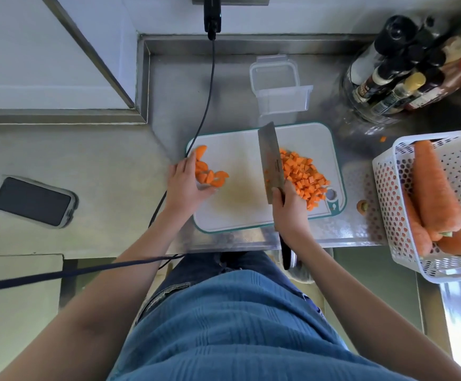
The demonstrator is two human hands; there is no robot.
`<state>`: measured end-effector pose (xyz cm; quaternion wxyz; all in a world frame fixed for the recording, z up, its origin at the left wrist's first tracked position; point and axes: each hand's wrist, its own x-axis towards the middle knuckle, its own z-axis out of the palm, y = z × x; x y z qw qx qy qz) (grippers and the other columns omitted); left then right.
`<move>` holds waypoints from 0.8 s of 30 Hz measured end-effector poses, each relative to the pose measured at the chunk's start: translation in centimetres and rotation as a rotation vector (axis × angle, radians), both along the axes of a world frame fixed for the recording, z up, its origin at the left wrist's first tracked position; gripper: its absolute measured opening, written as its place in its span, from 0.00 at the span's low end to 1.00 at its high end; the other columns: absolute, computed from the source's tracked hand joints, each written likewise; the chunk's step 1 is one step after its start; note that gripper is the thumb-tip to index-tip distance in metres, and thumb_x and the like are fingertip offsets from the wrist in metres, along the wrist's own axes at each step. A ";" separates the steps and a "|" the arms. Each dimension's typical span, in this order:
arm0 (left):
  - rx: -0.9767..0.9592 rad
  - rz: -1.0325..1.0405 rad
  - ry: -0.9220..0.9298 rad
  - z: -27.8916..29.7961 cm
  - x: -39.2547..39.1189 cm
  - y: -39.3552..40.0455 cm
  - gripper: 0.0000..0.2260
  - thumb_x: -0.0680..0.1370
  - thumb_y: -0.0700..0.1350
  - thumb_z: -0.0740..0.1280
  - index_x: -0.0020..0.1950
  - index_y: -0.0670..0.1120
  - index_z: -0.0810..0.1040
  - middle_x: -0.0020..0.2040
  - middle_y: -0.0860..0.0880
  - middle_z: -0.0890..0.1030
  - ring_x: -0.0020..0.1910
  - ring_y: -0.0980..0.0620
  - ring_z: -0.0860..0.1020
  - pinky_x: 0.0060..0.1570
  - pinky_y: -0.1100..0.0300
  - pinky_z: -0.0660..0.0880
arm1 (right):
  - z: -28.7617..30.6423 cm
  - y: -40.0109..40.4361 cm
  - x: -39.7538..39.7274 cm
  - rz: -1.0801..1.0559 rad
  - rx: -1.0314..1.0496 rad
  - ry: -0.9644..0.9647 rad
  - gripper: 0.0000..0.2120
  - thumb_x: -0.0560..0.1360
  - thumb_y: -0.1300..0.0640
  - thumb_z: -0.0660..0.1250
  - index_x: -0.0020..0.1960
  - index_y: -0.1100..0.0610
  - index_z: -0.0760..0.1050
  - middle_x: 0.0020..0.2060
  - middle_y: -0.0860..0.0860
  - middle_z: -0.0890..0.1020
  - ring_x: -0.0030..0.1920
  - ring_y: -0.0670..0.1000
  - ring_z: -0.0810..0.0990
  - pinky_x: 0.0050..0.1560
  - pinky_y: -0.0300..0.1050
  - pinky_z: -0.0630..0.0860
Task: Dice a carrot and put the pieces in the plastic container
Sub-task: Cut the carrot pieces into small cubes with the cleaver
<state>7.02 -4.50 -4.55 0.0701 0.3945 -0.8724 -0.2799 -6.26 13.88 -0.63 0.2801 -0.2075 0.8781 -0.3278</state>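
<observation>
On the white plastic cutting board with a teal rim, a small cluster of orange half-round carrot slices lies at about nine o'clock of the board's centre, and a heap of small orange carrot dice lies at about three o'clock. The left hand is laid against the slices with its fingers loosely curved around their near side; whether any slice is actually pinched cannot be told. The right hand is clenched around the dark handle of a broad steel cleaver, whose blade runs from six to twelve o'clock between the two carrot groups, its flat side touching the dice.

The slices lie toward nine o'clock from the blade, apart from it, and are far nearer the left hand. It is judged that they must be gathered toward the board's centre before they can be cut, with the blade's long axis kept across them.

The clear rectangular plastic container stands open and empty on the steel bench at twelve o'clock, just beyond the board. No dice have been transferred yet.
</observation>
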 end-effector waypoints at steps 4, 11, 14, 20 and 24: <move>0.163 -0.022 -0.012 0.0 -0.9 -1.6 0.52 0.59 0.48 0.81 0.75 0.42 0.56 0.59 0.42 0.70 0.60 0.44 0.70 0.60 0.55 0.66 | 0.3 -0.4 0.3 0.026 -0.038 -0.010 0.10 0.82 0.58 0.56 0.43 0.60 0.63 0.27 0.50 0.67 0.27 0.49 0.64 0.27 0.43 0.59; 0.170 -0.111 -0.029 -0.2 -1.6 -2.6 0.47 0.57 0.47 0.82 0.72 0.44 0.64 0.65 0.42 0.63 0.62 0.46 0.69 0.60 0.65 0.61 | 0.2 0.4 -0.1 0.040 -0.041 -0.035 0.14 0.82 0.59 0.56 0.38 0.53 0.59 0.26 0.48 0.66 0.26 0.46 0.62 0.26 0.37 0.56; 0.146 -0.098 -0.035 -0.1 -1.9 -2.5 0.43 0.59 0.48 0.81 0.71 0.46 0.67 0.65 0.44 0.66 0.62 0.46 0.67 0.59 0.64 0.61 | 0.3 0.4 -0.2 0.033 -0.036 -0.039 0.16 0.81 0.60 0.56 0.36 0.50 0.58 0.27 0.48 0.66 0.26 0.46 0.62 0.24 0.36 0.60; 0.002 -0.218 0.081 -1.8 -2.6 0.4 0.32 0.67 0.56 0.74 0.65 0.44 0.70 0.70 0.45 0.66 0.71 0.44 0.61 0.70 0.52 0.58 | -0.2 1.0 -0.3 0.014 -0.028 -0.059 0.09 0.81 0.58 0.56 0.42 0.58 0.64 0.28 0.50 0.67 0.27 0.48 0.64 0.26 0.46 0.65; -0.049 -0.302 0.064 -2.9 -4.1 2.0 0.35 0.72 0.56 0.70 0.73 0.44 0.63 0.74 0.44 0.62 0.74 0.44 0.57 0.73 0.48 0.52 | -0.5 1.4 -0.7 -0.009 -0.017 -0.062 0.10 0.81 0.57 0.57 0.46 0.63 0.66 0.29 0.52 0.69 0.28 0.49 0.65 0.28 0.44 0.63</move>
